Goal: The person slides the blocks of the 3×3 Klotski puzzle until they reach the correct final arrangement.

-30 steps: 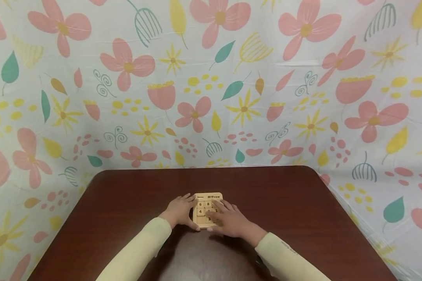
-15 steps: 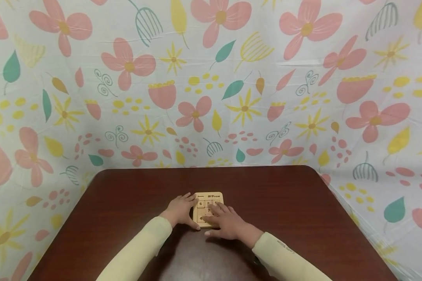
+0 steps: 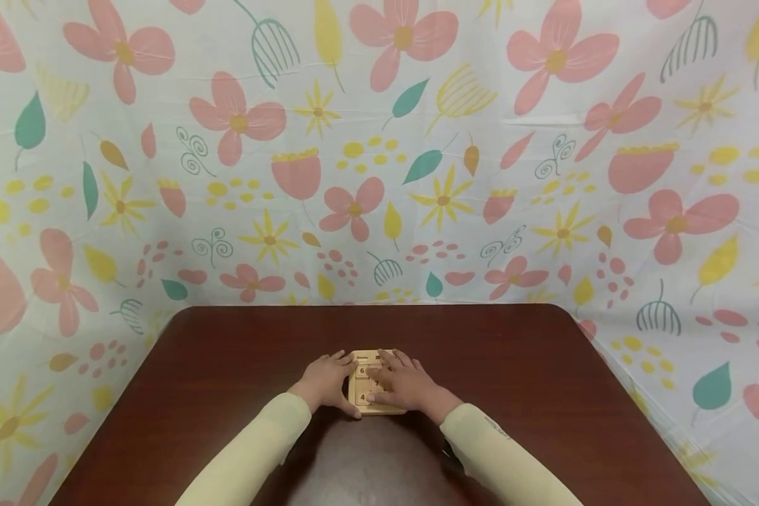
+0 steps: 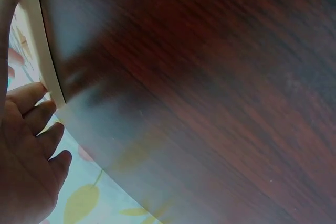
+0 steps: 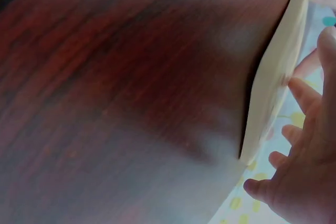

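A wooden number slide puzzle [image 3: 367,357] lies on the dark table, its tiles 6 [image 3: 362,370] and 4 [image 3: 362,398] visible at the left with a gap between them. My left hand [image 3: 324,381] grips the puzzle's left side, thumb at the near corner and index finger at the far one. Spread over the right part is my right hand [image 3: 411,385], fingertips at the tiles and thumb close to tile 4; it hides most of the other tiles. In the right wrist view, the puzzle's pale edge [image 5: 273,72] stands beside that hand's extended fingers.
The reddish-brown table [image 3: 512,358] has a glossy top that surrounds the puzzle. Behind it hangs a white cloth [image 3: 379,154] printed with flowers and leaves. Both forearms wear pale sleeves [image 3: 253,443].
Tile 4 has slid from the middle row to the bottom row, leaving a gap under 6. My right hand has shifted left over the tiles. My left hand keeps its hold.
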The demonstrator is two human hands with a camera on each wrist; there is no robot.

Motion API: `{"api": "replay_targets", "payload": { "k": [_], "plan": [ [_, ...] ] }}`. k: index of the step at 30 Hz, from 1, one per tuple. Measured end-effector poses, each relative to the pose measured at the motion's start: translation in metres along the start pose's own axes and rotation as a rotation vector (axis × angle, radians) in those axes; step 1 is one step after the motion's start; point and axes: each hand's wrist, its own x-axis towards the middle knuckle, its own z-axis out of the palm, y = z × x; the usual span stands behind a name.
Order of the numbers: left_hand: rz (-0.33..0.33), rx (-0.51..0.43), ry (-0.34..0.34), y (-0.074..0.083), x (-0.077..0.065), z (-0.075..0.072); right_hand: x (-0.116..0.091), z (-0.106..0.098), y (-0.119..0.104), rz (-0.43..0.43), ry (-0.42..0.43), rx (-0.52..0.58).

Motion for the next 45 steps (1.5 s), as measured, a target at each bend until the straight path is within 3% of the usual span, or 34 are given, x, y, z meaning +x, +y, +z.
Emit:
{"api": "replay_targets", "payload": {
  "k": [12, 21, 31, 41, 45],
  "plan": [
    [0.005, -0.009, -0.002, 0.000, 0.000, 0.001, -0.023, 0.008, -0.003, -0.067, -0.010, -0.052],
    [0.009, -0.021, 0.002, 0.002, -0.003, 0.001, -0.020, 0.003, 0.009, 0.089, 0.045, -0.015],
    [0.010, -0.023, -0.003, 0.002, -0.001, 0.003, -0.006, 0.008, -0.001, 0.029, 0.023, 0.038],
    [0.012, -0.015, 0.012, 0.000, 0.000, 0.003, -0.027, 0.000, 0.029, 0.147, 0.056, 0.016],
    [0.005, -0.010, 0.010, -0.002, 0.001, 0.004, -0.029, -0.002, 0.032, 0.143, 0.041, 0.004]
  ]
}}
